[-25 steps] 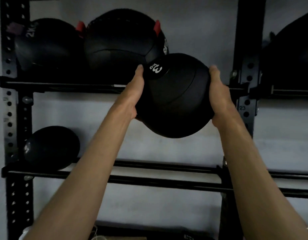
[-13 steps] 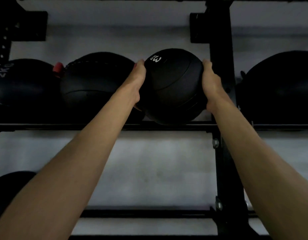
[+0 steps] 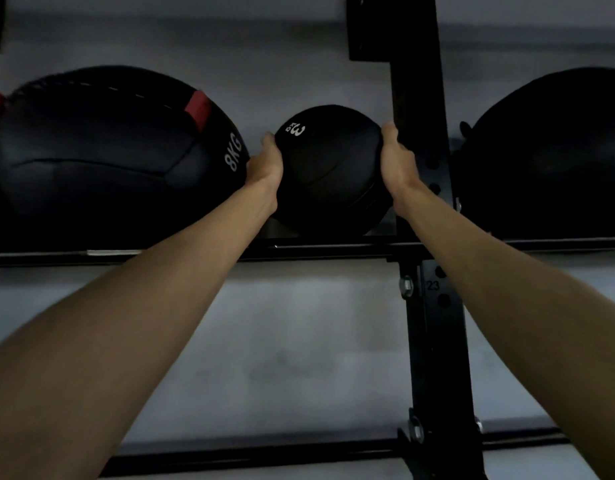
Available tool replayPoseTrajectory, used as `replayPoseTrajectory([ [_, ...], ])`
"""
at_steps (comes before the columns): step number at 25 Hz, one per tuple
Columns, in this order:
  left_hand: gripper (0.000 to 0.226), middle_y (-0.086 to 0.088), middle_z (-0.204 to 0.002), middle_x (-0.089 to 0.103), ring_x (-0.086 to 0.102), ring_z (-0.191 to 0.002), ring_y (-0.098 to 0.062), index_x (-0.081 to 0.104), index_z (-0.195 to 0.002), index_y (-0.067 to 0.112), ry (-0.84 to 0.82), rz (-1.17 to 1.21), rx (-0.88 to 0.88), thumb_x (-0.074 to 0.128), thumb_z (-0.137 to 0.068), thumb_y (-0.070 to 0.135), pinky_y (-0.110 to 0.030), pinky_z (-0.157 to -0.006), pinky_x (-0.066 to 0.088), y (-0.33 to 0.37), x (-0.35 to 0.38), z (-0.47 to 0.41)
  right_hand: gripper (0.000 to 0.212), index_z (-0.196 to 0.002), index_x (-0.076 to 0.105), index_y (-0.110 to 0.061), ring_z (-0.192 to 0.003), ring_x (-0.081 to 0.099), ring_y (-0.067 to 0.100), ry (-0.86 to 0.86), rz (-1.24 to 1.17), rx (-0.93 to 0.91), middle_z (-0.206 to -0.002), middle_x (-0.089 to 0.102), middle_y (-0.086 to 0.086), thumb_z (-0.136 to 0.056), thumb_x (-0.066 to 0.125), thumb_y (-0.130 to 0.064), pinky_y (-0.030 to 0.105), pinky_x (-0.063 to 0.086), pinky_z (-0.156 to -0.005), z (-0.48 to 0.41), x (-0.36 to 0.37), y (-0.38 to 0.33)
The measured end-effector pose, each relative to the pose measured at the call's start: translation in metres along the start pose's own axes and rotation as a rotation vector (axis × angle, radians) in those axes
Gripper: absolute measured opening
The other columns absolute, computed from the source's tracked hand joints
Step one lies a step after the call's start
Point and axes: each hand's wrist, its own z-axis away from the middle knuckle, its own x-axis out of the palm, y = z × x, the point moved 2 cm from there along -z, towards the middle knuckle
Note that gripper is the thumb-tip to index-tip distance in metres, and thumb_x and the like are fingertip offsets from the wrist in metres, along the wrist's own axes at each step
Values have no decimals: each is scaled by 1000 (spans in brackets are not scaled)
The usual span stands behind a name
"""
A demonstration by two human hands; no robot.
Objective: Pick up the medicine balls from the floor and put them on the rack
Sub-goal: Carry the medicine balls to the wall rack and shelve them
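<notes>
A small black medicine ball marked 3 kg (image 3: 328, 171) rests on the upper rail of the black rack (image 3: 333, 249), between a big 8KG ball and the rack's upright post. My left hand (image 3: 266, 164) presses flat on its left side. My right hand (image 3: 396, 161) grips its right side, squeezed close to the post. Both arms reach up and forward from the bottom corners of the head view.
The large black 8KG ball with red tabs (image 3: 115, 157) sits just left of my left hand. Another big black ball (image 3: 548, 157) fills the shelf right of the upright post (image 3: 423, 188). A lower rack rail (image 3: 299, 452) crosses near the bottom. Behind is a pale wall.
The 3 kg ball has gone up and back from mid-air in front of the rack onto the upper rail beside the 8KG ball. Both hands stayed on it.
</notes>
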Motion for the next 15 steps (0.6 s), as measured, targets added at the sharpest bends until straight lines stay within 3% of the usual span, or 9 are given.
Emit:
replayPoseTrajectory([
  [4,57,-9,-124,66,65,-103,-32,61,-130,17,2,-47,-11,35,-95,53,-47,-94,55,-12,-1,-27,88,-155,37,-13,-133,48,31,-18,12,39,-150,48,11,-90,26,-71,46,38,-115,-19,3,26],
  [8,58,-12,-121,65,64,-105,-31,57,-132,11,-7,-111,-46,29,-101,50,-42,-95,55,-38,-2,-42,84,-157,31,-7,-143,38,33,-74,115,129,-158,37,15,-96,17,-64,46,30,-120,-28,12,47],
  [11,65,-14,-131,62,62,-112,-34,54,-138,12,11,-130,-59,29,-95,55,-47,-102,51,-55,-8,-50,75,-156,28,-5,-146,34,32,-4,182,110,-161,32,16,-103,12,-56,44,25,-122,-27,16,64],
  [15,63,-16,-146,50,52,-129,-34,42,-148,8,14,-228,-19,23,-103,46,-45,-112,43,-51,-9,-32,69,-155,31,-1,-144,35,33,52,262,90,-159,35,19,-107,14,-48,40,27,-120,-19,10,61],
])
